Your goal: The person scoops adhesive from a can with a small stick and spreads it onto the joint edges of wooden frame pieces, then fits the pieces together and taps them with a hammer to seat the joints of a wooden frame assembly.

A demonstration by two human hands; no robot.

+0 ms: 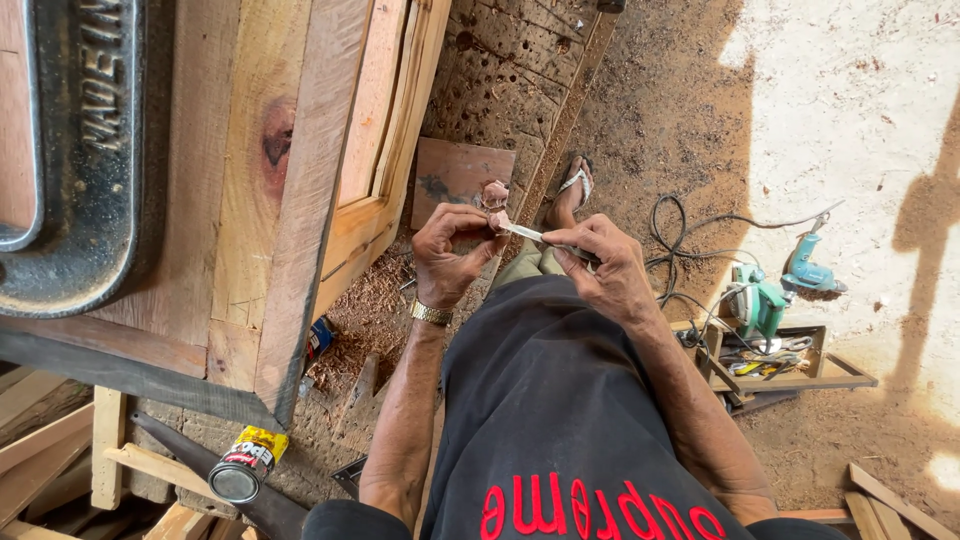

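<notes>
One small pinkish lump of filler (pixel 494 193) sits pinched in the left hand (pixel 447 255), held out over the sawdust floor. The right hand (pixel 606 268) is closed around one thin putty knife (pixel 530 234), its tip touching the lump. Nearby: one wooden door frame (pixel 300 190), one can (pixel 245 466), two teal power tools (pixel 780 285), one sandalled foot (pixel 572 190).

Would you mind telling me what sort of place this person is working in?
Most likely an open-air carpentry workshop: a large wooden door frame rests on the bench, sawdust covers the ground, and teal power tools lie beside a wooden tray.
</notes>
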